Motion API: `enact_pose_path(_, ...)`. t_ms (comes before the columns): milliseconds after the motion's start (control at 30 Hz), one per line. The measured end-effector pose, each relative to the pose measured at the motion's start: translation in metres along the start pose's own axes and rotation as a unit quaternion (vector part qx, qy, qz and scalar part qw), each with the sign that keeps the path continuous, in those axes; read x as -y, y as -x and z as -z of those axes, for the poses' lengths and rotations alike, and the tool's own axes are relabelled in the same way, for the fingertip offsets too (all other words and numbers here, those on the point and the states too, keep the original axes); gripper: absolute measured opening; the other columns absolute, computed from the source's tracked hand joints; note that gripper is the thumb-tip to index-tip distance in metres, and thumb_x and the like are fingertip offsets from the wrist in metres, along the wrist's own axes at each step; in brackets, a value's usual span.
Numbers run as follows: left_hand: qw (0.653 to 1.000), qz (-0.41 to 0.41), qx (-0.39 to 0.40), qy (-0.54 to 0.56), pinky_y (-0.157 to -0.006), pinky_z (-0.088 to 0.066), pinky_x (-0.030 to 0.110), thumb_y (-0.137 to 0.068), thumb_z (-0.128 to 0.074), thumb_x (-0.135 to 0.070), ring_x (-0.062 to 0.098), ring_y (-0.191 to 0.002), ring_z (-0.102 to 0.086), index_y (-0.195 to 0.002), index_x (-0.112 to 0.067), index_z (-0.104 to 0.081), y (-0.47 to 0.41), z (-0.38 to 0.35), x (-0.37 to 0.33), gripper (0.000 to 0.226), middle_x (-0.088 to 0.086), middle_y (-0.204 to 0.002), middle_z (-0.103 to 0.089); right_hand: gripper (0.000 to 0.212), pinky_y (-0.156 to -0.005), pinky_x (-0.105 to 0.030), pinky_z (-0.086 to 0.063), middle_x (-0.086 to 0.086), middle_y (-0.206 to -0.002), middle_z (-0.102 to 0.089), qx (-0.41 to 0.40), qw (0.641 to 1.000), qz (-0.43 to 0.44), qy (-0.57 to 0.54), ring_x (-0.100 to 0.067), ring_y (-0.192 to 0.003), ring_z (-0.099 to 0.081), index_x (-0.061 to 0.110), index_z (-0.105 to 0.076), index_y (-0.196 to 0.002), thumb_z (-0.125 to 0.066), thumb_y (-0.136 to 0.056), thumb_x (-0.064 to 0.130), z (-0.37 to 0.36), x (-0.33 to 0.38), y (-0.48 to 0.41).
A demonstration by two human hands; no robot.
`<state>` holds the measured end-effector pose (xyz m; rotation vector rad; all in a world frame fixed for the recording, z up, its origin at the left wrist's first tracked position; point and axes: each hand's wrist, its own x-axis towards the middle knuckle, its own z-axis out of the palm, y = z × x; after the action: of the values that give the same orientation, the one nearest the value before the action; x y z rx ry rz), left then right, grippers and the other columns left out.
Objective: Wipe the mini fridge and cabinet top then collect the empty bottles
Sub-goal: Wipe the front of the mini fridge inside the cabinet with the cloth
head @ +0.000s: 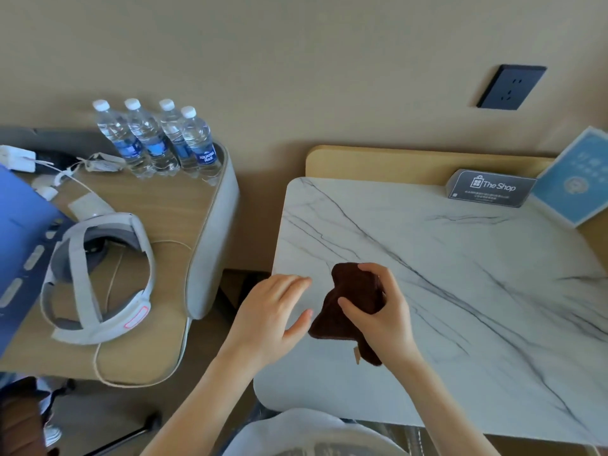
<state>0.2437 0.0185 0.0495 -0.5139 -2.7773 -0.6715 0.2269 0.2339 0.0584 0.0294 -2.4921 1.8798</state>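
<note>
A white marble-patterned cabinet top (460,274) fills the right half of the view. On its near-left part lies a dark brown cloth (355,301). My right hand (385,311) grips the cloth from above, fingers curled round it. Just left of the cloth my left hand (273,314) hovers at the top's left edge, fingers straight and relaxed, holding nothing. Several clear water bottles (158,139) with white caps and blue labels stand upright against the wall on the wooden desk (164,205) at the left. The mini fridge is out of sight.
A grey "The Shop" card box (490,189) and a blue sign (575,179) stand at the cabinet's far right. On the desk lie a white headset (98,278), cables, a charger (16,158) and a blue folder (19,241). A dark wall socket (511,87) is above.
</note>
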Motion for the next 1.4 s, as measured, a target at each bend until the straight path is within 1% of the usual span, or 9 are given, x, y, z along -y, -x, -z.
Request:
enact_pose_path(133, 1.000, -0.020, 0.000, -0.001, -0.097, -0.053, 0.030, -0.094, -0.051, -0.044, 0.014, -0.119, -0.060, -0.128, -0.016, -0.064, 0.020, 0.005, -0.001, 0.047, -0.002, -0.127, -0.066, 0.055, -0.080, -0.020, -0.055, 0.022, -0.104, -0.065, -0.028, 0.999, 0.015, 0.008, -0.004, -0.099, -0.065, 0.034, -0.056, -0.118, -0.082, -0.076, 0.008, -0.006, 0.005, 0.027)
enact_pose_path(300, 0.999, -0.045, 0.009, -0.025, -0.110, -0.038, 0.033, -0.096, -0.042, -0.051, 0.018, -0.131, -0.053, -0.135, -0.020, -0.059, 0.049, 0.021, 0.005, 0.053, -0.002, -0.139, -0.059, 0.056, -0.083, -0.018, -0.054, 0.014, -0.113, -0.065, -0.070, 0.996, 0.043, 0.024, -0.005, -0.105, -0.063, 0.034, -0.056, -0.120, -0.082, -0.077, 0.008, -0.021, 0.013, 0.067)
enact_pose_path(367, 0.998, -0.056, 0.021, -0.025, -0.110, -0.039, 0.034, -0.097, -0.041, -0.050, 0.019, -0.133, -0.051, -0.136, -0.019, -0.058, 0.070, 0.030, 0.009, 0.053, -0.001, -0.140, -0.059, 0.056, -0.083, -0.017, -0.053, 0.012, -0.115, -0.064, -0.084, 0.995, 0.043, 0.034, -0.005, -0.106, -0.061, 0.032, -0.056, -0.120, -0.082, -0.077, 0.008, -0.032, 0.016, 0.090)
enact_pose_path(533, 0.995, -0.076, 0.058, -0.031, -0.113, -0.040, 0.043, -0.095, -0.047, -0.043, 0.020, -0.133, -0.050, -0.135, -0.017, -0.061, 0.149, 0.055, 0.020, 0.050, -0.002, -0.139, -0.059, 0.055, -0.087, -0.017, -0.050, 0.015, -0.113, -0.064, -0.123, 0.991, 0.003, 0.053, -0.005, -0.106, -0.060, 0.032, -0.056, -0.119, -0.083, -0.076, 0.009, -0.070, 0.016, 0.174)
enact_pose_path(633, 0.993, -0.082, 0.085, -0.029, -0.115, -0.035, 0.041, -0.095, -0.046, -0.043, 0.020, -0.134, -0.049, -0.135, -0.019, -0.061, 0.201, 0.063, 0.026, 0.050, -0.003, -0.140, -0.059, 0.054, -0.081, -0.007, -0.046, 0.022, -0.105, -0.065, -0.141, 0.988, -0.037, 0.045, 0.000, -0.101, -0.061, 0.033, -0.058, -0.115, -0.084, -0.075, 0.008, -0.096, 0.016, 0.232)
enact_pose_path(800, 0.986, -0.098, 0.132, -0.012, -0.115, -0.029, 0.034, -0.095, -0.045, -0.046, 0.017, -0.135, -0.048, -0.136, -0.023, -0.060, 0.267, 0.071, 0.023, 0.050, -0.006, -0.141, -0.058, 0.055, -0.082, -0.006, -0.046, 0.021, -0.105, -0.065, -0.165, 0.982, -0.074, 0.046, 0.000, -0.101, -0.061, 0.032, -0.058, -0.116, -0.084, -0.075, 0.007, -0.119, 0.020, 0.313)
enact_pose_path(1000, 0.986, -0.131, 0.104, 0.018, -0.107, -0.039, 0.033, -0.094, -0.046, -0.045, 0.018, -0.127, -0.055, -0.131, -0.018, -0.063, 0.288, 0.091, -0.001, 0.049, -0.002, -0.133, -0.063, 0.058, -0.085, -0.017, -0.049, 0.025, -0.108, -0.064, -0.205, 0.973, -0.079, 0.066, 0.002, -0.104, -0.060, 0.037, -0.057, -0.117, -0.084, -0.074, 0.010, -0.110, 0.030, 0.369)
enact_pose_path(1167, 0.987, -0.142, 0.073, 0.018, -0.105, -0.042, 0.035, -0.094, -0.045, -0.043, 0.021, -0.124, -0.056, -0.129, -0.014, -0.064, 0.295, 0.101, -0.031, 0.049, 0.001, -0.131, -0.064, 0.057, -0.087, -0.017, -0.047, 0.032, -0.110, -0.059, -0.229, 0.969, -0.059, 0.073, 0.007, -0.108, -0.056, 0.037, -0.056, -0.117, -0.083, -0.075, 0.010, -0.085, 0.030, 0.400)
enact_pose_path(1400, 0.981, -0.156, 0.113, 0.019, -0.106, -0.047, 0.038, -0.095, -0.043, -0.045, 0.019, -0.127, -0.054, -0.132, -0.017, -0.062, 0.346, 0.066, -0.105, 0.050, -0.002, -0.133, -0.063, 0.058, -0.086, -0.019, -0.052, 0.029, -0.111, -0.060, -0.241, 0.965, -0.058, 0.089, 0.004, -0.108, -0.058, 0.042, -0.054, -0.117, -0.084, -0.075, 0.014, -0.024, 0.007, 0.478)
